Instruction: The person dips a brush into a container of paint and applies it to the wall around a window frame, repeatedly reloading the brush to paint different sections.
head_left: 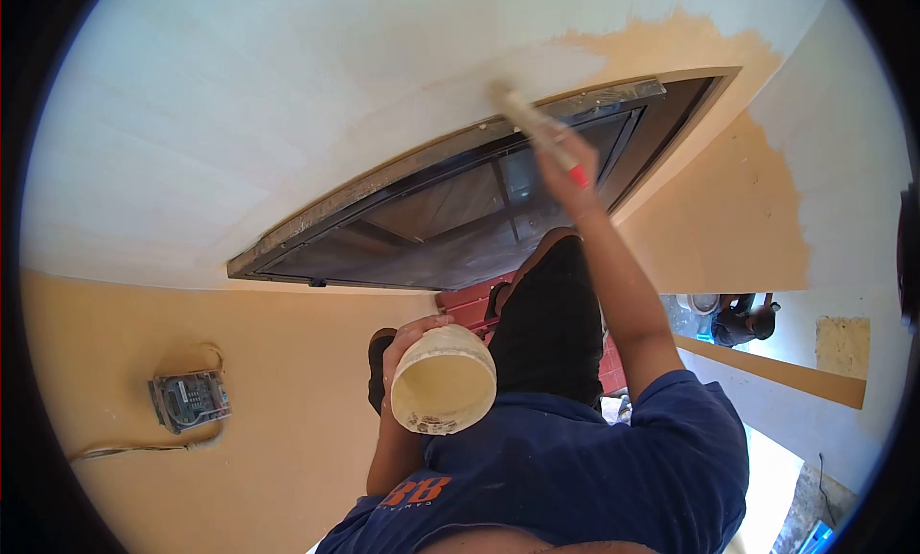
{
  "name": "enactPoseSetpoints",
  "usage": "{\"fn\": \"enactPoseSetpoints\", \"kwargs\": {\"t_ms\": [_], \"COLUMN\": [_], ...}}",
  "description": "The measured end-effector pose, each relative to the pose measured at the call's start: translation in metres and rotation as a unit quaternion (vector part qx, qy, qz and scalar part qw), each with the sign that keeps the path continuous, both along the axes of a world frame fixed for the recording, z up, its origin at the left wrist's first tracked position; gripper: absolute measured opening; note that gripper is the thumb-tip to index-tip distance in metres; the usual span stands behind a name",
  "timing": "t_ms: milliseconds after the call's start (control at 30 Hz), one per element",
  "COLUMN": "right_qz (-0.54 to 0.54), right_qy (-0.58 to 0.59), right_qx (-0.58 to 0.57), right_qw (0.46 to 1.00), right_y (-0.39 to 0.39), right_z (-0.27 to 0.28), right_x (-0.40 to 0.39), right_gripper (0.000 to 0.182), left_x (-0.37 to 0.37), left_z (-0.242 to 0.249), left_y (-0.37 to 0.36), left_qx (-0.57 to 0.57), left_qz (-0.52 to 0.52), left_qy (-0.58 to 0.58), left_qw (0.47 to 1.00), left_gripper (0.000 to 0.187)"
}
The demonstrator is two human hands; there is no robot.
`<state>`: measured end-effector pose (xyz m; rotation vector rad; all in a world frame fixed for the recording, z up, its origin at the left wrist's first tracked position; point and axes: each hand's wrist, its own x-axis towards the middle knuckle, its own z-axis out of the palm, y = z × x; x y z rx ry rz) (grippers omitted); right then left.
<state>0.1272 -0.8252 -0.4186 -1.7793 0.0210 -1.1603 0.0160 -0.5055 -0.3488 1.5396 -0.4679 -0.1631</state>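
My right hand point(565, 166) is wrapped round the handle of a paintbrush point(522, 113), which has a red end. Its bristles, smeared by motion, are at the white-coated wall point(316, 94) just above the upper edge of a dark framed window or door point(460, 195). Past the brush tip, a patch of peach-coloured wall point(671, 46) borders the white. In my left hand point(412, 341) is a pale paint container point(444, 377), held in front of my chest with its mouth facing the camera. A creamy coating covers its inside, with darker specks near the lower rim.
An electrical box with wires point(190, 401) sits on the peach wall at left. Red steps or flooring point(470, 305) show below my legs. Far right, another person point(743, 322) is near a round white tub point(702, 303). A cable point(824, 487) hangs at lower right.
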Motion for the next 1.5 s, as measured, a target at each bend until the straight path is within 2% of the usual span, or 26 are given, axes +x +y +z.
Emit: {"fn": "enactPoseSetpoints", "kwargs": {"t_ms": [67,100,167,233,300,367,433,600,633,667,700,733,767,800,867,900,967,1000,1100,1167,1233,1300,1367,1400,1433,1500], "right_qz": [-0.058,-0.079,-0.140,-0.179,-0.279,-0.280,-0.280,-0.087,-0.026,-0.032,0.033,0.100,0.030,-0.039,-0.141,-0.166,-0.213,-0.279,-0.330,-0.344,-0.252,-0.197,-0.078,-0.015,-0.022,0.071], "right_qy": [0.018,-0.005,-0.025,-0.019,-0.048,-0.082,-0.067,-0.092,-0.094,-0.091,-0.109,-0.128,-0.085,-0.043,-0.006,0.014,-0.042,-0.006,-0.076,-0.013,-0.090,-0.090,-0.117,-0.139,-0.140,-0.132], "right_qx": [-0.016,-0.004,0.030,0.051,0.069,0.098,-0.036,0.007,0.007,0.009,-0.010,-0.028,-0.104,-0.181,-0.183,-0.092,-0.052,0.005,0.099,0.009,-0.035,-0.028,-0.045,-0.059,-0.058,-0.053], "right_qw": [0.998,0.997,0.989,0.982,0.956,0.951,0.957,0.992,0.995,0.995,0.993,0.986,0.990,0.982,0.973,0.982,0.975,0.960,0.936,0.939,0.963,0.976,0.989,0.988,0.988,0.987], "right_y": [-0.049,-0.069,-0.095,-0.108,-0.115,-0.112,-0.082,0.029,0.041,0.042,0.043,0.043,0.030,0.006,-0.049,-0.078,-0.119,-0.143,-0.147,-0.128,-0.090,-0.032,0.016,0.027,0.026,0.028], "right_z": [-0.008,-0.014,-0.018,-0.013,-0.008,-0.017,-0.011,0.011,0.013,0.013,0.013,0.014,0.014,0.014,0.020,0.008,0.014,0.003,0.023,0.020,0.018,0.025,0.022,0.021,0.022,0.028], "right_x": [-0.002,-0.004,-0.012,-0.023,-0.026,-0.015,-0.001,0.012,0.009,0.008,0.008,0.010,0.010,0.008,-0.001,-0.003,-0.015,-0.018,-0.022,-0.017,-0.001,0.010,0.016,0.019,0.018,0.022], "right_gripper": [0.020,0.020,0.021,0.022,0.024,0.024,0.025,0.020,0.020,0.020,0.022,0.024,0.023,0.022,0.020,0.021,0.021,0.022,0.021,0.019,0.021,0.022,0.017,0.018,0.018,0.020], "left_x": [-0.002,-0.001,0.004,0.001,0.002,0.004,0.006,0.010,0.010,0.009,0.007,0.007,0.006,0.004,0.001,0.002,0.002,-0.001,0.002,0.008,0.003,0.008,0.009,0.008,0.006,0.004], "left_z": [0.004,-0.002,-0.023,-0.026,-0.023,-0.020,-0.020,0.007,0.031,0.042,0.033,0.017,0.006,0.010,0.022,0.017,0.002,0.002,-0.004,-0.028,-0.024,-0.013,0.002,0.003,0.003,0.007], "left_y": [-0.002,0.005,0.026,0.034,0.034,0.027,0.026,0.005,-0.008,-0.015,-0.016,-0.016,-0.013,-0.015,-0.018,-0.017,-0.013,-0.010,0.009,0.029,0.022,0.009,-0.004,-0.011,-0.015,-0.018], "left_qx": [-0.141,-0.143,-0.105,-0.079,-0.050,-0.021,-0.011,-0.010,-0.056,-0.095,-0.091,-0.044,0.004,0.005,-0.168,-0.173,-0.098,-0.101,-0.072,-0.005,-0.050,-0.093,0.017,0.018,-0.016,-0.081], "left_qz": [0.034,0.039,-0.094,-0.085,-0.078,-0.096,-0.106,-0.137,-0.082,-0.018,-0.018,-0.019,-0.018,-0.013,0.011,0.020,0.043,0.052,0.043,-0.095,-0.097,-0.104,-0.060,-0.068,-0.029,0.062], "left_qy": [0.125,0.125,0.060,0.090,0.112,-0.050,-0.072,-0.078,0.172,0.410,0.413,0.195,-0.035,-0.036,0.208,0.205,0.001,0.004,0.078,0.010,0.043,0.074,-0.025,-0.027,0.056,0.216], "left_qw": [0.982,0.981,0.988,0.989,0.989,0.994,0.992,0.987,0.980,0.907,0.906,0.980,0.999,0.999,0.964,0.963,0.994,0.994,0.993,0.995,0.993,0.987,0.998,0.997,0.998,0.971], "left_gripper": [0.040,0.040,0.034,0.036,0.037,0.037,0.036,0.034,0.047,0.065,0.065,0.051,0.038,0.038,0.025,0.025,0.020,0.020,0.022,0.031,0.029,0.028,0.059,0.059,0.068,0.084]}}
